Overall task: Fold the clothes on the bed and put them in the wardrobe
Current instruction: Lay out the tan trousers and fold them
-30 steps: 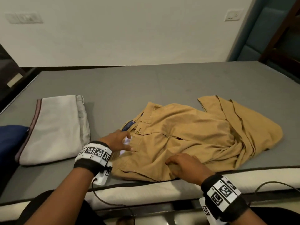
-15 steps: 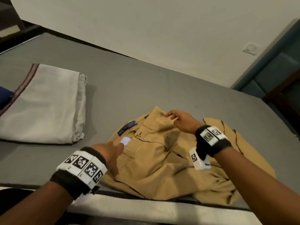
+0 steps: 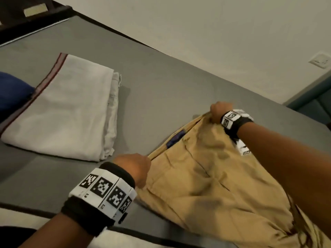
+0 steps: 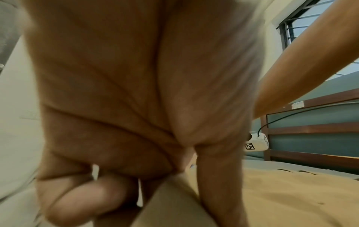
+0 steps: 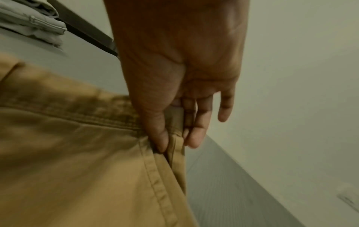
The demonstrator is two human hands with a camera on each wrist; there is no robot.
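Note:
Tan trousers [image 3: 206,185] lie rumpled on the grey bed [image 3: 161,86], waistband toward the left, a blue label inside it. My left hand [image 3: 136,167] grips the near end of the waistband with curled fingers [image 4: 87,199]. My right hand [image 3: 217,111] pinches the far end of the waistband [image 5: 172,135] between thumb and fingers, lifting it slightly. The trousers [image 5: 77,153] fill the right wrist view's lower left, and the trousers [image 4: 281,199] spread below the left hand.
A folded pale grey cloth [image 3: 68,111] with a dark red border lies on the bed to the left. A dark blue item [image 3: 12,90] shows at the left edge. A cream wall [image 3: 215,33] runs behind the bed; a wooden frame [image 4: 310,130] stands to the right.
Both hands went from resting on the trousers to gripping the waistband ends; the right hand reached to the far end and the left closed on the near end. The view tilted.

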